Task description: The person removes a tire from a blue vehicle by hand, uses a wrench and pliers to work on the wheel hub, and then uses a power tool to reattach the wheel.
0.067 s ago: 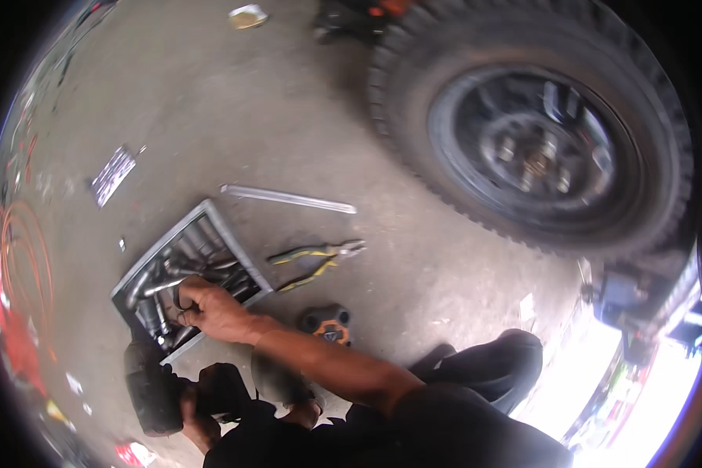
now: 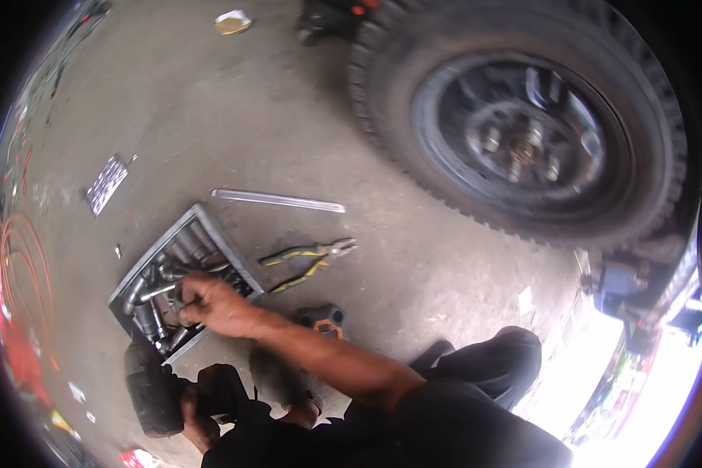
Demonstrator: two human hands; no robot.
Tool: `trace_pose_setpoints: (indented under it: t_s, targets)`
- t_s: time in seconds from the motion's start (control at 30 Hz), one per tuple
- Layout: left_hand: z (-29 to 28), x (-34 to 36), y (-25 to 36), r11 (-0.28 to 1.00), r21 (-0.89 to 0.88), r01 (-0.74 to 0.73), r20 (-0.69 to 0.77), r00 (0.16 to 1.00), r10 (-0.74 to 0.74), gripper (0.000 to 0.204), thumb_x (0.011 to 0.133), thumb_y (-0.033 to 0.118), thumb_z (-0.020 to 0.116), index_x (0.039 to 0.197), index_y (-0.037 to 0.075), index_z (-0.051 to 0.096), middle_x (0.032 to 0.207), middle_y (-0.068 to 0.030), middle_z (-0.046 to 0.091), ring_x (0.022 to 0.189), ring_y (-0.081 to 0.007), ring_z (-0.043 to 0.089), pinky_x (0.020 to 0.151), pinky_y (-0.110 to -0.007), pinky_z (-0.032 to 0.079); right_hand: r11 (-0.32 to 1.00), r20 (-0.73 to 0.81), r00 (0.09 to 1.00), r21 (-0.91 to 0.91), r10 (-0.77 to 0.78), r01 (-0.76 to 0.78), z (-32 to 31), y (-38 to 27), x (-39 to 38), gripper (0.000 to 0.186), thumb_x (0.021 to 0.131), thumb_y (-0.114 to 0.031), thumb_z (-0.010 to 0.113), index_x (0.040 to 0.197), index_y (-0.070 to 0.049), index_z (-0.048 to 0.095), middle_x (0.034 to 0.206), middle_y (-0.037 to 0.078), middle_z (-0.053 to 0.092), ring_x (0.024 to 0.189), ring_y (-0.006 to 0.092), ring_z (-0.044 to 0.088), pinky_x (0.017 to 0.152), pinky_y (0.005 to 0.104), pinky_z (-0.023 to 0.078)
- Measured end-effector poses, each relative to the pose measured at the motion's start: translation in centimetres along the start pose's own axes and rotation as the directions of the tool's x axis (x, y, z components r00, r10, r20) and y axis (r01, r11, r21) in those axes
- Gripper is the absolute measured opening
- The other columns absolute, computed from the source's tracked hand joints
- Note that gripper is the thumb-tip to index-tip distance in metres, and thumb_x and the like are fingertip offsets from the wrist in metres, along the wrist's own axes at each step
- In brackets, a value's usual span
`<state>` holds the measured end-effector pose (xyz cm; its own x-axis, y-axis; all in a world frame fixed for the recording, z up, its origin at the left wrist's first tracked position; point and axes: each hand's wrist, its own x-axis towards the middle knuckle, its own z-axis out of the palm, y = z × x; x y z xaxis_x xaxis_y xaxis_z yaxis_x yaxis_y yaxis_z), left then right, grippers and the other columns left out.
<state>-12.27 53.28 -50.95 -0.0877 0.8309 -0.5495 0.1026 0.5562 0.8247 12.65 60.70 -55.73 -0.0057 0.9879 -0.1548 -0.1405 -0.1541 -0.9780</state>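
My left hand (image 2: 198, 422), at the lower left, is wrapped round the grip of a black cordless impact wrench (image 2: 150, 394). The wrench's upper end is near the bottom corner of a grey metal tray (image 2: 230, 249), which holds several sockets (image 2: 182, 246) and metal bars. Over the tray, my right hand (image 2: 214, 306) has its fingers curled down among the tools. A shiny bar (image 2: 156, 293) lies beside its fingertips. Whatever sits inside the fingers is hidden and blurred.
A large tyre on a dark wheel (image 2: 515, 140) stands at the upper right. Yellow-and-black pliers (image 2: 308, 261) and a long metal bar (image 2: 279, 200) lie beyond the tray. An orange-and-black object (image 2: 324, 321) is partly behind my right forearm. An orange hose (image 2: 25, 265) coils at far left.
The view has shifted slightly, so the wheel, tray and pliers appear a little further left. Against the tray, my right hand has moved slightly right. My left hand keeps its hold on the impact wrench.
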Motion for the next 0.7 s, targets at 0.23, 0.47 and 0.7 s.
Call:
trace_pose_setpoints:
  t_s: [0.23, 0.47, 0.7]
  targets:
    - [9.6, 2.6, 1.4, 0.860, 0.390, -0.327, 0.541, 0.838, 0.073, 0.034, 0.076, 0.022, 0.066, 0.104, 0.004, 0.060, 0.092, -0.0132, 0.062, 0.089, -0.0225, 0.059, 0.080, -0.035, 0.048, 0.477, -0.584, 0.718, 0.788, 0.378, 0.390, -11.8, -3.6, -7.3, 0.032, 0.075, -0.012, 0.064, 0.101, -0.009, 0.045, 0.083, 0.009, 0.053, 0.074, 0.0231, 0.060, 0.067, 0.0399, 0.055]
    - [16.7, 0.0, 5.9, 0.924, 0.309, -0.227, 0.762, 0.641, -0.097, 0.041, 0.071, 0.017, 0.072, 0.107, 0.003, 0.060, 0.092, -0.0099, 0.064, 0.084, -0.0186, 0.060, 0.077, -0.031, 0.048, 0.047, -0.489, 0.747, 0.848, 0.450, 0.528, -14.9, -7.0, -12.6, 0.022, 0.080, -0.020, 0.066, 0.092, -0.010, 0.050, 0.077, 0.007, 0.054, 0.066, 0.0191, 0.056, 0.063, 0.0369, 0.054]
    - [20.6, -5.1, 11.7, 0.367, 0.179, -0.913, 0.962, 0.241, 0.131, 0.044, 0.064, 0.010, 0.074, 0.104, -0.002, 0.059, 0.092, -0.0106, 0.066, 0.082, -0.0179, 0.062, 0.079, -0.030, 0.048, 0.142, -0.557, 0.749, 0.826, 0.360, 0.546, -15.6, -9.5, -15.9, 0.018, 0.080, -0.015, 0.063, 0.093, -0.009, 0.052, 0.076, 0.007, 0.051, 0.065, 0.0202, 0.054, 0.058, 0.0375, 0.051]
